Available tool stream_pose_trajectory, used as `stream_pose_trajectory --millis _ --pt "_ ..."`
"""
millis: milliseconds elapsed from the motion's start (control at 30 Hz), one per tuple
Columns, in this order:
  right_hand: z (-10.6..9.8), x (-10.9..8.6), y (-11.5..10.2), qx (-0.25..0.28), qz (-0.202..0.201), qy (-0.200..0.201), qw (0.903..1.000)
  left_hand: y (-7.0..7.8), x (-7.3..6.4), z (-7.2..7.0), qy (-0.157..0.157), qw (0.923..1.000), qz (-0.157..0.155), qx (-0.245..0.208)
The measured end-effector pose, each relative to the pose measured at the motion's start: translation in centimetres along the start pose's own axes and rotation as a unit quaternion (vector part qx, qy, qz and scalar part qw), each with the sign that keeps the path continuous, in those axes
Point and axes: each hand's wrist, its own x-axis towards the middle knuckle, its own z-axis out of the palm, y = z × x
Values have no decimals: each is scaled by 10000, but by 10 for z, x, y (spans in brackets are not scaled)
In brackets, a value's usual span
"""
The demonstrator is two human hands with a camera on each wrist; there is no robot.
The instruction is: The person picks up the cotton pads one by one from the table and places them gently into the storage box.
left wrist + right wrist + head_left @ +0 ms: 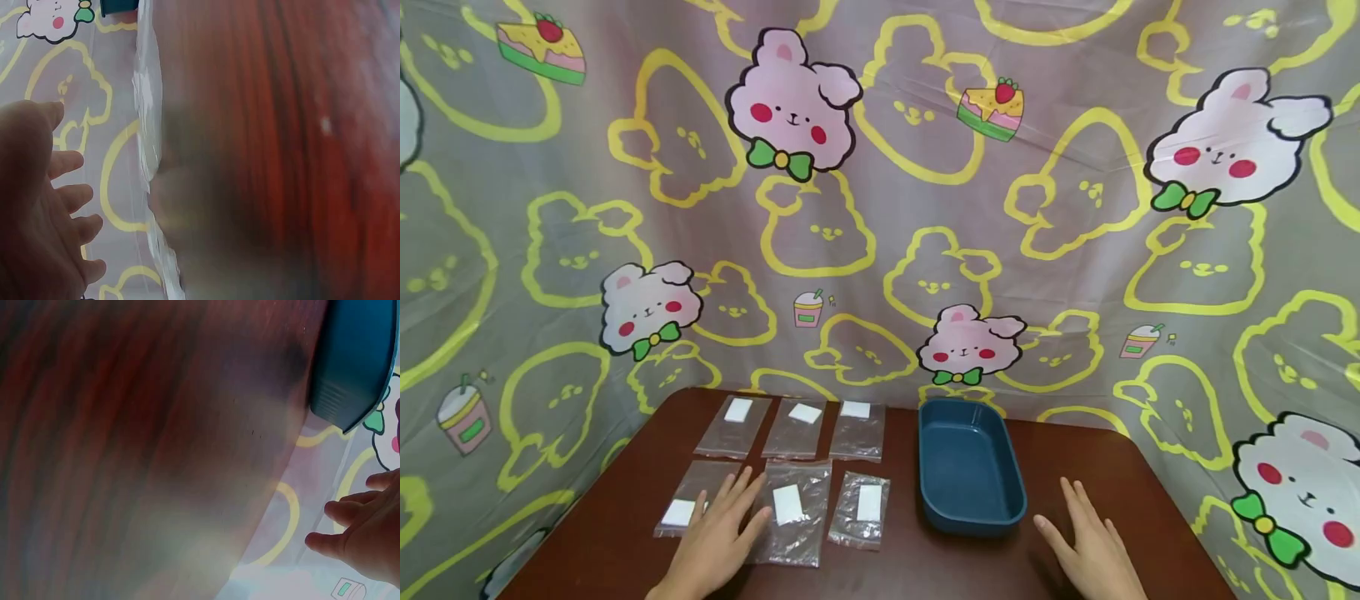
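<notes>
My left hand (718, 529) is spread with its fingers straight, over the lower left bags; whether it touches one I cannot tell. Nearest to it are a zip bag (718, 473) with a white rectangle inside or on it and a larger clear zip bag (805, 546) with another white rectangle (788, 504). A smaller bag (848, 521) lies to their right. The right hand (1093, 546), fingers extended, holds nothing and is right of a deep blue rectangular tub (972, 462), apart from it. In the right wrist view, the tub (353, 362) appears beyond the fingers (325, 544).
Three more clear zip bags, the left (730, 437), middle (793, 437) and right (857, 437), form a back row, each with a white rectangle. The dark brown table (910, 567) ends at a patterned curtain (880, 208) behind and at both sides.
</notes>
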Motion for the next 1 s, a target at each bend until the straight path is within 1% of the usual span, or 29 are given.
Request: stream_pose_trajectory --millis 100,200,333,433,533,700,800,1000 --pt "6 0 -1 64 102 -63 9999 3 -2 5 -104 9999 -79 -94" --pt "10 -1 -4 116 39 7 9999 9 -2 9 -76 9999 -88 -107" --pt "11 1 -9 257 -112 114 9995 22 1 12 121 9998 74 -112" --pt "12 4 -15 403 -131 102 9990 31 4 15 293 9992 245 -140" --pt "13 7 -22 560 -95 55 9984 39 7 18 389 9984 382 -154" --pt "16 9 -32 814 -114 71 9966 56 12 29 255 9983 479 -234" --pt "18 11 -36 940 -192 138 9953 67 14 35 130 9975 572 -396" --pt "22 15 -44 1216 -305 247 9918 88 21 47 157 9943 927 -505"
